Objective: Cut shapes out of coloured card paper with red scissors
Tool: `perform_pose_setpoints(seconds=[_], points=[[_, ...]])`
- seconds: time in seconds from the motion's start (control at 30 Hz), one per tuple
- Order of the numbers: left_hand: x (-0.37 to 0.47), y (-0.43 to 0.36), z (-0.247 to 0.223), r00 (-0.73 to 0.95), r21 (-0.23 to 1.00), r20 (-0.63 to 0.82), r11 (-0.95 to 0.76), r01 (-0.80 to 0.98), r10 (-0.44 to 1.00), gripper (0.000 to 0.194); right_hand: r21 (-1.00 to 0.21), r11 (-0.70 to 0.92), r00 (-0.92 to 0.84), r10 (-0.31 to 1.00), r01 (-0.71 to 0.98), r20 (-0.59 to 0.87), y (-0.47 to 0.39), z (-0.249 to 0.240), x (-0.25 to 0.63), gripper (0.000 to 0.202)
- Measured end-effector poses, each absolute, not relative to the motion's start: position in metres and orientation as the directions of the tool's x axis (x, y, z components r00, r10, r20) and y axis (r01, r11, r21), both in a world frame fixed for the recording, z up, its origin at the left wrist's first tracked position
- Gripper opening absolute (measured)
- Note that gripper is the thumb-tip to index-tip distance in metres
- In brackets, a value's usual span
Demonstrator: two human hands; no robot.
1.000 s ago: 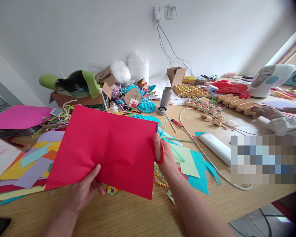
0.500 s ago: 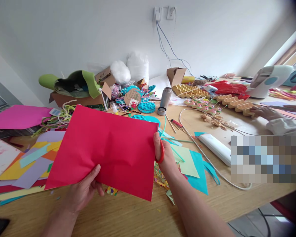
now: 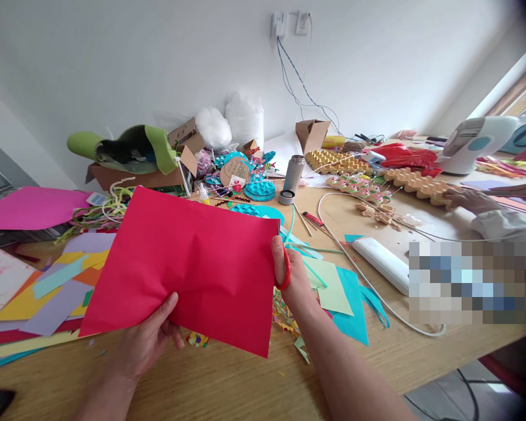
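A large sheet of red paper (image 3: 201,263) is held up above the table, tilted toward me. My left hand (image 3: 153,333) pinches its lower edge, thumb on the front and fingers behind, and the paper creases around the thumb. At the sheet's right edge, my right hand (image 3: 291,280) is closed on red-handled scissors (image 3: 286,269). One finger loop shows around the thumb; the blades are mostly hidden by the paper and hand, so how far they are apart cannot be seen.
Coloured paper pieces (image 3: 61,286) lie at left, blue and pale green sheets (image 3: 335,289) at right. Behind stand a steel flask (image 3: 293,175) and a green hat-like object (image 3: 127,149). A white power strip (image 3: 379,263) trails a cable. Another person's hand (image 3: 469,202) touches egg-carton strips (image 3: 416,184).
Almost nothing differs. The view has shifted very slightly, and both my hands keep their hold on the red paper and scissors.
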State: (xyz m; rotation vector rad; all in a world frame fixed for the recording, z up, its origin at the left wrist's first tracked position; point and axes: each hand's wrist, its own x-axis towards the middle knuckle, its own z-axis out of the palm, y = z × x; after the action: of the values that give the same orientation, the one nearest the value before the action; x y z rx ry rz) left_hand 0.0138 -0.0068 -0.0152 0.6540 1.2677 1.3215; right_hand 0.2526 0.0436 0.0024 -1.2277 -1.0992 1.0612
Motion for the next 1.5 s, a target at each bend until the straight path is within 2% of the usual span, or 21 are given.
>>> perform_pose_setpoints(seconds=[0.3,0.73,1.13,1.23,1.37,1.5], points=[[0.012,-0.007,-0.017,-0.196,0.919,-0.305,0.235,-0.317,0.932,0.036,-0.997,0.036,0.145,0.989,-0.068,0.026,0.042,0.006,0.254,0.056],[0.011,-0.008,-0.018,-0.178,0.925,-0.292,0.231,-0.3,0.94,0.034,-0.999,0.029,0.154,0.988,-0.021,0.026,0.04,0.009,0.254,0.058],[0.009,-0.003,-0.011,-0.223,0.892,-0.347,0.248,-0.377,0.911,0.026,-0.999,-0.043,0.114,0.992,-0.012,-0.044,0.046,0.004,0.256,0.066],[0.004,0.001,-0.009,-0.268,0.887,-0.311,0.177,-0.426,0.912,0.022,-0.998,-0.023,0.082,0.996,-0.061,-0.028,0.05,-0.003,0.258,0.067],[-0.006,0.01,-0.006,-0.414,0.851,-0.24,-0.016,-0.525,0.878,0.03,-0.987,-0.024,-0.017,1.0,-0.161,-0.021,0.053,-0.008,0.259,0.067],[-0.017,0.018,-0.003,-0.523,0.79,-0.286,-0.111,-0.603,0.803,0.033,-0.978,-0.071,-0.113,0.992,-0.194,-0.05,0.054,-0.007,0.258,0.067]])
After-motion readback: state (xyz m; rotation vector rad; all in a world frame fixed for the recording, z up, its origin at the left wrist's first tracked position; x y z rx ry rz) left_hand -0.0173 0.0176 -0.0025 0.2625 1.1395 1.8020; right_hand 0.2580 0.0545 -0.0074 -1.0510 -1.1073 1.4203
